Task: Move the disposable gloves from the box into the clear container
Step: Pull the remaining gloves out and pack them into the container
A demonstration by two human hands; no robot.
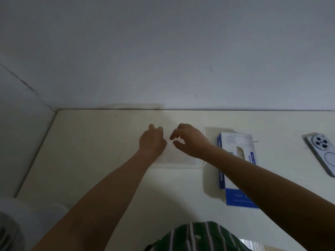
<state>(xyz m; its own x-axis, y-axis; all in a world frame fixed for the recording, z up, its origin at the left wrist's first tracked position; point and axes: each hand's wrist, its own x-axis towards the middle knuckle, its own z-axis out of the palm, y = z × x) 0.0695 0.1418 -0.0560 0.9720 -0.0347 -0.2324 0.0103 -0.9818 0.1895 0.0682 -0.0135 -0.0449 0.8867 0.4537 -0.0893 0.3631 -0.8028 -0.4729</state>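
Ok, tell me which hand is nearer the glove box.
The right hand, over the clear container's end by the glove box; the left hand is farther off.

Blue and white are being displayed by the box (235, 142), cream by the table (90, 151), green with pale stripes by the shirt (199, 238).

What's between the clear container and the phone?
The glove box lies between the container and the phone; the head view shows it.
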